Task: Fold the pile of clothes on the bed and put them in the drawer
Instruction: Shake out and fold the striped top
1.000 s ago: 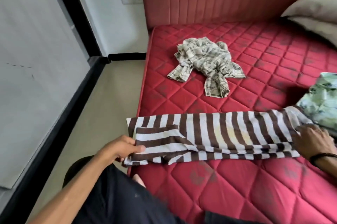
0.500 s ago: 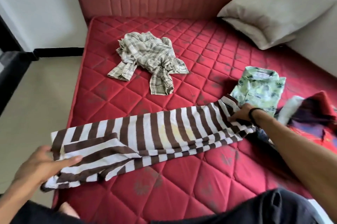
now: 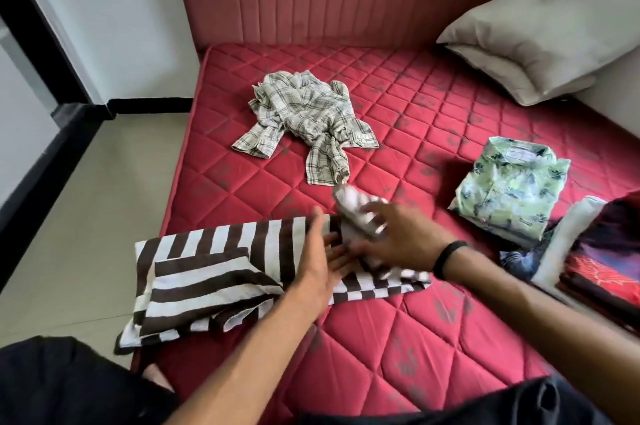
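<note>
A brown-and-white striped garment (image 3: 207, 272), folded into a long band, lies across the near-left part of the red mattress (image 3: 381, 338). My left hand (image 3: 318, 265) presses flat on its middle with straight fingers. My right hand (image 3: 398, 241), blurred by motion, holds the band's right end lifted and doubled back toward the left hand. A crumpled plaid shirt (image 3: 308, 120) lies further up the bed. No drawer is in view.
A folded green floral shirt (image 3: 512, 189) and a stack of folded dark and red clothes (image 3: 606, 251) sit at the right. A grey pillow (image 3: 533, 47) leans in the far right corner. The tiled floor (image 3: 104, 199) runs along the bed's left edge.
My left hand let go of the garment's left end and moved to press its middle. My right hand lifted the right end and swung it leftward over the band.
</note>
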Motion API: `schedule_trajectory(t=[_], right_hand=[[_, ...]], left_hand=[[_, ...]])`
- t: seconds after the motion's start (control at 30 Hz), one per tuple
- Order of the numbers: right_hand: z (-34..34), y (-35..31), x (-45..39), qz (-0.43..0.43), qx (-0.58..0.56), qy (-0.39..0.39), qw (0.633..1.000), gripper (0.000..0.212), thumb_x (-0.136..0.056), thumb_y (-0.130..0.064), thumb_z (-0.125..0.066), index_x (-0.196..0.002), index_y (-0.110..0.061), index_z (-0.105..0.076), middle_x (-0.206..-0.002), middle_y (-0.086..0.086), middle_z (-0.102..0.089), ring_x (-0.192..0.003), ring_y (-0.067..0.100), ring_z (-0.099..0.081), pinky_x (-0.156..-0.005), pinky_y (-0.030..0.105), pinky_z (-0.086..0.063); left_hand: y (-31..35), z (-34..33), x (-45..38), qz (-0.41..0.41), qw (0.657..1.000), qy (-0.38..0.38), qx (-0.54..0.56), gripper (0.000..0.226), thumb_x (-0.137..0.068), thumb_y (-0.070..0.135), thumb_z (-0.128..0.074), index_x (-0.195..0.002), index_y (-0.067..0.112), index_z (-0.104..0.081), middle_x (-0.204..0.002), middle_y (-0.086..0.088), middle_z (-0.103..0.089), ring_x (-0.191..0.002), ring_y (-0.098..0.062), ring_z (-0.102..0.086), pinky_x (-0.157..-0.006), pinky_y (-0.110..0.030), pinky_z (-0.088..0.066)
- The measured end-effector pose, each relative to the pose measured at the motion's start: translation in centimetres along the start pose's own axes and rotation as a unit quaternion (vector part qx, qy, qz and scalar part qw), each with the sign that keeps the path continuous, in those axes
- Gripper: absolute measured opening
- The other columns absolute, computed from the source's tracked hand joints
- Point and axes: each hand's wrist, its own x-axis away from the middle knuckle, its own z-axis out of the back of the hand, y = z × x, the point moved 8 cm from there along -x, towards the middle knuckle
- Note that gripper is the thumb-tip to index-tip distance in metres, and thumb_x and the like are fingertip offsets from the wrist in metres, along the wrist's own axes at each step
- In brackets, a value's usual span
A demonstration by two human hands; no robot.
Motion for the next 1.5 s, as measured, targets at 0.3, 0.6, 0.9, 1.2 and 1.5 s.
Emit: schedule_trajectory(t=[0.3, 0.6, 0.9, 1.2, 1.5], right_hand=[[-5.9, 4.2, -1.3, 0.054, 0.074, 0.09, 0.992, 0.047, -0.106, -0.044, -0.045, -0.148, -0.023, -0.05, -0.161, 0.012, -0.037, -0.148, 0.036, -0.034, -0.115, 0.051, -0.038], [-8.6, 11.9, -0.9, -0.267, -0.217, 0.12, 0.931, 0.064, -0.073, -0.038, -0.091, -0.123, -0.007, -0.065, -0.112, 0.013, -0.072, -0.097, 0.027, -0.07, -0.072, 0.029, -0.052], [1.9, 14.7, 6.9, -0.324, -0.245, 0.14, 0.903, 0.031, -0.071, -0.009, -0.091, -0.098, -0.001, -0.076, -0.063, -0.001, -0.068, -0.051, 0.014, -0.062, -0.045, 0.023, -0.045], [3.3, -4.3, 8.1, -0.009, -0.29, 0.008, 0.957, 0.033, -0.082, -0.033, -0.086, -0.109, -0.018, -0.076, -0.087, 0.001, -0.078, -0.078, 0.019, -0.075, -0.065, 0.031, -0.059], [-11.9, -6.9, 4.3, 0.113, 0.151, 0.077, 0.979, 0.069, -0.101, -0.072, -0.027, -0.16, -0.037, -0.028, -0.166, 0.001, -0.027, -0.152, 0.029, -0.025, -0.12, 0.062, -0.02]], left_hand=[[2.4, 5.7, -2.0, -0.082, 0.982, 0.141, -0.09, 0.014, -0.085, 0.006, -0.08, -0.097, 0.011, -0.075, -0.074, -0.009, -0.078, -0.066, -0.025, -0.075, -0.059, -0.032, -0.059], [7.5, 7.5, 1.0, -0.281, 0.78, 0.188, -0.527, 0.062, -0.087, 0.017, -0.078, -0.141, 0.032, -0.051, -0.116, 0.007, -0.063, -0.105, -0.013, -0.064, -0.089, -0.021, -0.051], [-1.9, -1.3, 3.9, -0.324, 0.61, 0.032, -0.722, 0.037, -0.1, 0.038, -0.057, -0.133, 0.028, -0.066, -0.151, -0.016, -0.038, -0.138, -0.033, -0.033, -0.122, -0.036, -0.023], [1.7, -2.8, 8.9, -0.03, 0.985, -0.158, -0.064, 0.083, -0.087, 0.083, -0.046, -0.128, 0.013, -0.065, -0.117, -0.014, -0.071, -0.107, -0.03, -0.069, -0.093, -0.041, -0.054], [4.9, 12.7, 6.1, -0.072, 0.987, 0.063, -0.13, 0.027, -0.1, 0.027, -0.064, -0.111, 0.006, -0.076, -0.106, -0.018, -0.077, -0.096, -0.032, -0.076, -0.08, -0.038, -0.062]])
